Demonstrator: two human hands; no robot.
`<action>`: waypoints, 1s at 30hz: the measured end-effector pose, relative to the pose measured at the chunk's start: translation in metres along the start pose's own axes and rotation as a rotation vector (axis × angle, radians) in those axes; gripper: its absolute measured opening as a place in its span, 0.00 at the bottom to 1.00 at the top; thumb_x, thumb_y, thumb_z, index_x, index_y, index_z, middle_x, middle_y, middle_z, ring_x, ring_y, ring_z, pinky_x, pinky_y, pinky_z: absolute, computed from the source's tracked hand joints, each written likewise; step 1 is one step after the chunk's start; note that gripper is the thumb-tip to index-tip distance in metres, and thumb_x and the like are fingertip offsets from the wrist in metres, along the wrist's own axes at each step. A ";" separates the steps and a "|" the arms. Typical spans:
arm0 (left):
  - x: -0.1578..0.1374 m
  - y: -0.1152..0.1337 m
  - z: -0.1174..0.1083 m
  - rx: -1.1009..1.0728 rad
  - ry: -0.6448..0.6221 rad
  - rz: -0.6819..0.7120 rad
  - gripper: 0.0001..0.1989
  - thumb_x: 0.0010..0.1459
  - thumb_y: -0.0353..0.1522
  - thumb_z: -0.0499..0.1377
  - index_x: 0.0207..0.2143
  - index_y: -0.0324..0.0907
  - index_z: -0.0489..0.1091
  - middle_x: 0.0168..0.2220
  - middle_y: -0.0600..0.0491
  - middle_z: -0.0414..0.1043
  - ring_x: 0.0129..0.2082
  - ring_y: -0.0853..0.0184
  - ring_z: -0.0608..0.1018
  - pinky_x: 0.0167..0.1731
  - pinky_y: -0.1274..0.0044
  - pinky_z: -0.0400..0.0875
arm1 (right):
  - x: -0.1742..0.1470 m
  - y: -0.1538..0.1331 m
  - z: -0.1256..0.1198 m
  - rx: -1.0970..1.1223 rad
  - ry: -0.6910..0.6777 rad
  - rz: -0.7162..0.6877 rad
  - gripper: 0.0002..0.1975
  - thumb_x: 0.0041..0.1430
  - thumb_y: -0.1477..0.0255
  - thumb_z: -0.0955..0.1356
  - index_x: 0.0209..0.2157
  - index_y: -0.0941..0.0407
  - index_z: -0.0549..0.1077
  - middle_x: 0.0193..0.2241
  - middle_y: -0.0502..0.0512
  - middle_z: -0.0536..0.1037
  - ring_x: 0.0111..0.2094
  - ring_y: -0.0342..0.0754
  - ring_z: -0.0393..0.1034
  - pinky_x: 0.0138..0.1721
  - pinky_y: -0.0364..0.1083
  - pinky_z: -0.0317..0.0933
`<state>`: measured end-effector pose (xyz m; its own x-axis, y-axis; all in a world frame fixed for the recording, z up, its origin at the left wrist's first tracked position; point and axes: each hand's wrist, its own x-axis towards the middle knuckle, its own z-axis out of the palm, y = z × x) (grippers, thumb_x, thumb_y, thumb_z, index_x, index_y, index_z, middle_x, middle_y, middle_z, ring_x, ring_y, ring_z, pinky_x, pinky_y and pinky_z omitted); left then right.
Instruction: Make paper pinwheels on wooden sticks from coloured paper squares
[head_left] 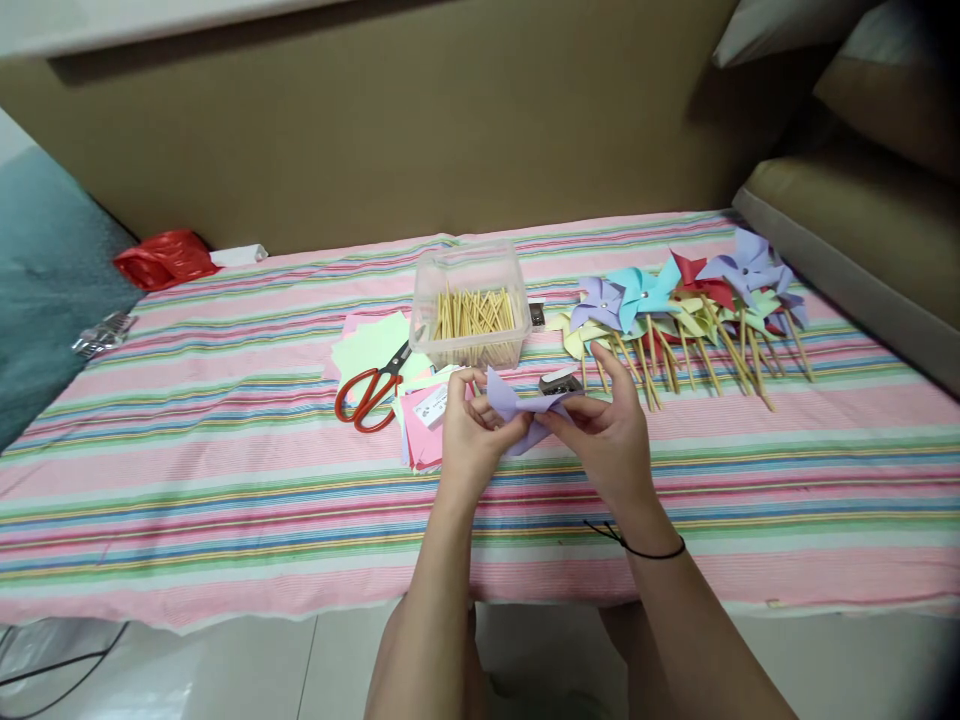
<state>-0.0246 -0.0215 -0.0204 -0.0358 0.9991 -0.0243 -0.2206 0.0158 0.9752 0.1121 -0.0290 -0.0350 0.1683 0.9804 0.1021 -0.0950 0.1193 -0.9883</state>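
Between my two hands is a purple paper pinwheel head (529, 405), its corners folded inward, held above the striped cloth. My left hand (480, 435) pinches its left side with thumb and fingers. On the right side my right hand (604, 425) grips the paper between thumb and fingers, with the index finger raised. No stick shows on this piece. Just behind the paper lies a small dark box with a white label (561, 382). A stack of coloured paper squares (420, 440) lies left of my left hand, with a white card (433, 408) on it.
A clear plastic box (469, 350) of short wooden sticks (480, 315) stands behind my hands. Red-handled scissors (375, 390) rest on green paper sheets (367, 345). Finished pinwheels (645, 295) lie at the right. A red plastic bag (169, 260) sits far left.
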 end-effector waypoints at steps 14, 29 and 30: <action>-0.001 -0.002 0.000 -0.043 0.008 -0.010 0.26 0.42 0.28 0.67 0.37 0.46 0.53 0.21 0.63 0.73 0.19 0.76 0.72 0.23 0.85 0.64 | -0.002 -0.005 0.003 -0.016 0.039 0.009 0.43 0.47 0.68 0.76 0.63 0.52 0.56 0.26 0.48 0.80 0.29 0.50 0.76 0.36 0.53 0.73; 0.000 0.001 -0.005 -0.056 -0.019 -0.063 0.26 0.44 0.32 0.70 0.39 0.46 0.55 0.22 0.62 0.73 0.19 0.75 0.73 0.23 0.84 0.64 | 0.004 -0.004 -0.003 0.116 -0.041 0.172 0.48 0.41 0.65 0.78 0.60 0.54 0.53 0.28 0.49 0.81 0.32 0.49 0.77 0.37 0.50 0.72; 0.000 0.001 -0.005 -0.064 -0.021 -0.066 0.26 0.45 0.33 0.69 0.39 0.46 0.56 0.21 0.62 0.73 0.19 0.75 0.73 0.23 0.85 0.64 | 0.004 -0.005 -0.003 0.129 -0.036 0.185 0.48 0.40 0.65 0.78 0.59 0.54 0.53 0.28 0.49 0.81 0.31 0.48 0.77 0.37 0.49 0.71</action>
<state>-0.0294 -0.0221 -0.0201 0.0013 0.9966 -0.0827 -0.2835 0.0796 0.9557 0.1159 -0.0261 -0.0304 0.1012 0.9922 -0.0728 -0.2459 -0.0459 -0.9682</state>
